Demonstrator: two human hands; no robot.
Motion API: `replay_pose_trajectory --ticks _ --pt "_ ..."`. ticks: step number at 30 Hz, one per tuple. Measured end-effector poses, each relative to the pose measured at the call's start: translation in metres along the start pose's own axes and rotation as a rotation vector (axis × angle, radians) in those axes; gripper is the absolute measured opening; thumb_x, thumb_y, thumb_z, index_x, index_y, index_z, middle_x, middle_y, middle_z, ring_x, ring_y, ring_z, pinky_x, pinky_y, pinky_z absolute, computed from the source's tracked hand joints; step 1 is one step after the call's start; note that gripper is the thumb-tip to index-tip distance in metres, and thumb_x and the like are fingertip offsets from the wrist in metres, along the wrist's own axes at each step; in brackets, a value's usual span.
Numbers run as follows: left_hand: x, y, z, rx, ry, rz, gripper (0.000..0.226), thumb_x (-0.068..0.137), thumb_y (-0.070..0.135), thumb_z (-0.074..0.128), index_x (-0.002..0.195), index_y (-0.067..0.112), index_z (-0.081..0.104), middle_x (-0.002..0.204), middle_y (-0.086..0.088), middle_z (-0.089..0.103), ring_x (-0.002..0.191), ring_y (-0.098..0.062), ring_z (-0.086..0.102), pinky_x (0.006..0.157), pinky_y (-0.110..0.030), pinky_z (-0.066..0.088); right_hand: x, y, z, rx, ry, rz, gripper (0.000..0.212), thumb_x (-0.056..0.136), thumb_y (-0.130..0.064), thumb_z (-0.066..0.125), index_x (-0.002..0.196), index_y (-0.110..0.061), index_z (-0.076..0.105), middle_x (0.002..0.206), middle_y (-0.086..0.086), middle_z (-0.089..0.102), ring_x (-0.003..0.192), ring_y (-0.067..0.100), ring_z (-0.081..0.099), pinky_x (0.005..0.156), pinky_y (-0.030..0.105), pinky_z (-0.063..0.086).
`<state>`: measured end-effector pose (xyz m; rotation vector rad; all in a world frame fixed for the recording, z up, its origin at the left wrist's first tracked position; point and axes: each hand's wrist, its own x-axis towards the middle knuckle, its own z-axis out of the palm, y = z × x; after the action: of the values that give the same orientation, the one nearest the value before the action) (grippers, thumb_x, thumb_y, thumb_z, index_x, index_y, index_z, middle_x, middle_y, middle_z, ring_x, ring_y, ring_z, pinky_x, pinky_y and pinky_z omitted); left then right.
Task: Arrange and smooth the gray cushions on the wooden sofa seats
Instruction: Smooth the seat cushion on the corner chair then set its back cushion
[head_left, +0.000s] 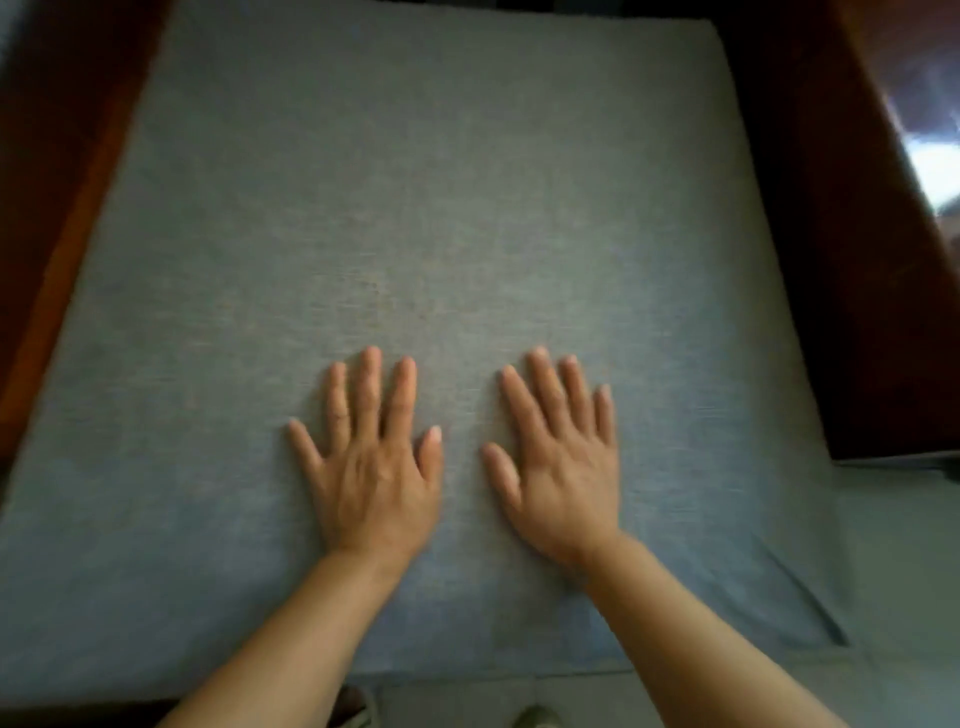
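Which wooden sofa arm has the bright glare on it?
The wooden arm on the right, beside the gray cushion: it shows a bright glare near the frame's edge. The left wooden arm shows plain reddish-brown wood.

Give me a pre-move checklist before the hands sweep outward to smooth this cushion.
1. Left hand flat on the gray fabric seat cushion, fingers straight: ok.
2. Right hand flat beside it, the two hands apart: ok.
3. Cushion top ahead of the hands free of wrinkles: ok.
4. Near right corner: a fold shows in the fabric: not ok.
5. Cushion against the dark reddish-brown wooden sofa frame on the left: ok.
6. Fit on the right, where a dark gap runs along the edge: cannot tell.
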<state>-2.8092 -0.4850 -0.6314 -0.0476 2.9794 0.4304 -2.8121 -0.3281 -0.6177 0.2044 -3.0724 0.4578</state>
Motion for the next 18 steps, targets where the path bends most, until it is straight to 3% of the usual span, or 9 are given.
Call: replay_pose_trajectory --ticks 2,3,5,6,7,10,12,15,18 --pt "0.006 0.020 0.001 0.000 0.020 0.035 0.066 0.086 0.046 0.034 0.143 0.014 0.042 0.154 -0.012 0.031 0.141 -0.032 0.027 0.100 -0.072 0.023 -0.006 0.021 -0.002 0.050 -0.118 0.038 0.065 0.086 -0.052 0.039 0.143 -0.021 0.043 0.154 0.005 0.031 0.144 0.027 0.023 0.114 0.055 0.017" --pt "0.009 0.039 -0.009 -0.040 0.096 0.085 0.064 0.087 0.044 0.034 0.142 0.013 0.043 0.153 -0.012 0.032 0.141 -0.030 0.028 0.100 -0.071 0.023 0.000 0.029 -0.020 0.094 -0.016 0.094 0.062 0.085 -0.047 0.041 0.139 -0.016 0.048 0.151 0.009 0.036 0.142 0.030 0.027 0.115 0.054 0.018" --pt "0.010 0.086 -0.017 -0.160 0.263 0.171 0.060 0.090 0.040 0.035 0.145 0.017 0.035 0.155 -0.007 0.028 0.142 -0.025 0.023 0.103 -0.066 0.019 0.010 0.053 -0.067 0.145 0.341 0.194 0.054 0.086 -0.035 0.043 0.132 -0.010 0.055 0.144 0.014 0.045 0.138 0.033 0.034 0.115 0.048 0.018" --pt "0.009 0.103 -0.015 -0.219 0.289 0.177 0.060 0.092 0.039 0.036 0.148 0.020 0.029 0.157 -0.005 0.024 0.144 -0.023 0.019 0.105 -0.064 0.016 0.008 0.070 -0.076 0.166 0.480 0.209 0.051 0.087 -0.031 0.044 0.133 -0.010 0.054 0.144 0.013 0.045 0.138 0.031 0.034 0.115 0.046 0.017" --pt "0.005 0.123 -0.005 -0.230 0.253 0.188 0.060 0.093 0.040 0.035 0.149 0.024 0.024 0.158 -0.003 0.021 0.145 -0.023 0.016 0.106 -0.062 0.014 -0.002 0.092 -0.077 0.153 0.514 0.219 0.053 0.088 -0.030 0.045 0.138 -0.012 0.049 0.147 0.010 0.042 0.140 0.028 0.030 0.115 0.048 0.017" --pt "-0.015 0.149 0.038 0.021 -0.045 0.243 0.064 0.089 0.051 0.029 0.149 0.032 0.024 0.159 -0.001 0.019 0.145 -0.028 0.013 0.107 -0.068 0.016 -0.063 0.142 -0.042 0.030 0.136 0.189 0.067 0.091 -0.051 0.038 0.150 -0.025 0.023 0.160 0.003 0.016 0.147 0.026 0.010 0.113 0.059 0.014" --pt "-0.012 0.149 0.051 0.117 -0.144 0.203 0.066 0.088 0.057 0.019 0.150 0.036 0.012 0.161 0.001 0.008 0.147 -0.027 0.001 0.110 -0.064 0.007 -0.082 0.165 -0.025 -0.022 -0.075 0.175 0.069 0.093 -0.061 0.026 0.152 -0.031 0.009 0.161 -0.001 0.001 0.148 0.023 -0.004 0.116 0.053 -0.001" --pt "-0.011 0.148 0.038 0.161 -0.159 0.232 0.063 0.090 0.062 0.007 0.146 0.042 -0.014 0.158 0.005 -0.020 0.144 -0.022 -0.022 0.112 -0.057 -0.005 -0.081 0.165 -0.039 0.008 -0.147 0.155 0.069 0.093 -0.063 0.018 0.152 -0.031 -0.001 0.161 -0.001 -0.011 0.146 0.022 -0.016 0.115 0.046 -0.013" --pt "-0.009 0.152 0.022 0.155 -0.302 0.198 0.066 0.094 0.060 0.021 0.141 0.045 -0.023 0.154 0.009 -0.030 0.141 -0.019 -0.030 0.113 -0.055 -0.008 -0.075 0.157 -0.051 0.036 -0.260 0.169 0.072 0.090 -0.061 0.013 0.151 -0.027 -0.007 0.157 0.002 -0.023 0.142 0.024 -0.027 0.114 0.047 -0.017"
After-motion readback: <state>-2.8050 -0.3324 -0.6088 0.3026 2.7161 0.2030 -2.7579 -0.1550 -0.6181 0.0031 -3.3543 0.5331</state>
